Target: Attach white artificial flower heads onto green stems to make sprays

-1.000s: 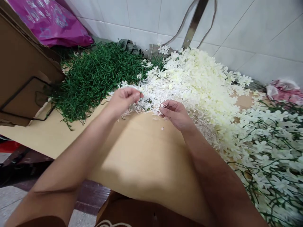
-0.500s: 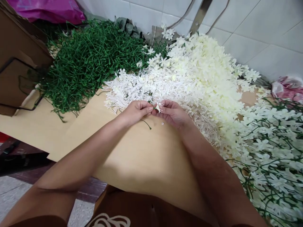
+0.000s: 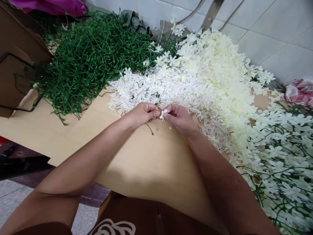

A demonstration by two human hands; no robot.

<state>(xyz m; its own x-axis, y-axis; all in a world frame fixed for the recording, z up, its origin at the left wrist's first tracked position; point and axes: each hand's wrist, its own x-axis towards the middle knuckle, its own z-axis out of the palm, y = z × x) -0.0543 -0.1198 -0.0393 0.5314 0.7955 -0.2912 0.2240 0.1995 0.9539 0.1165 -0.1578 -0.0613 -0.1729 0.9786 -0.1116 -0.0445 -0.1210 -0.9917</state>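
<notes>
Over the tan board, my two hands meet almost fingertip to fingertip. My left hand is closed in a pinch on a green plastic stem, whose thin end hangs out below the fingers. Between thumb and fingers, my right hand pinches a small white artificial flower, its petals facing left towards the stem's tip. Where stem and flower meet is partly hidden by the fingers. A tiny whitish piece lies on the board below my right hand.
A heap of green stems lies back left, beside a cardboard box. White stamen pieces and loose cream flowers are piled behind my hands. Stemmed white flowers lie at right. A tiled wall stands behind.
The flower has turned in my right fingers so its petals show more openly. Both hands stay close together, and the view has shifted slightly.
</notes>
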